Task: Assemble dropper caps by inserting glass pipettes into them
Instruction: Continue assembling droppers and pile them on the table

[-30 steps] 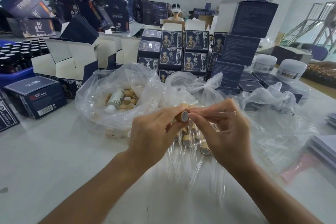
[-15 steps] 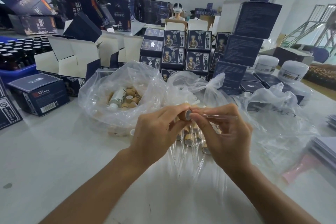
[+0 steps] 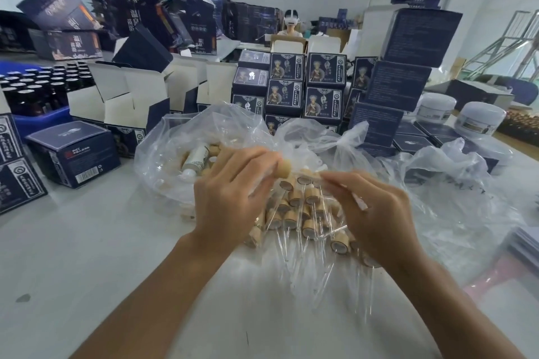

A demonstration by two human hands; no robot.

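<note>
Head view, single frame.

Item 1, left hand [image 3: 233,198]: centre of frame, fingers curled, fingertips pinching a tan cap [image 3: 283,169] at its upper right. The cap's long axis runs roughly left to right, its free end facing the right hand. Whether that end is the open mouth cannot be told; motion blur.

Item 2, right hand [image 3: 376,213]: right of centre, fingers curled and closed on a glass tube [image 3: 354,197]. The tube is blurred and mostly hidden by the fingers; a pale streak suggests its long axis runs from the fingertips at upper left down to lower right. Which end is the tip cannot be told.

Item 3, relation: cap and tube are apart, a small gap between the two sets of fingertips. Nothing is inserted.

Item 4, finished pile [image 3: 303,213]: capped droppers lying on the white table [image 3: 87,271] below and between the hands, caps toward the top of the frame, glass stems trailing toward the bottom.

Item 5, clear bag [image 3: 175,148]: upper left of the hands, holding loose tan caps and a small white bottle [image 3: 196,159].

Item 6, dark boxes [image 3: 323,73]: stacked across the upper frame.

Step, as judged: a fresh cap and tube are being brought together before insertion. The next move calls for lining the tube's blunt end up with the cap's opening along one axis, then pressing straight in with gentle force, since glass may snap if angled.
</note>
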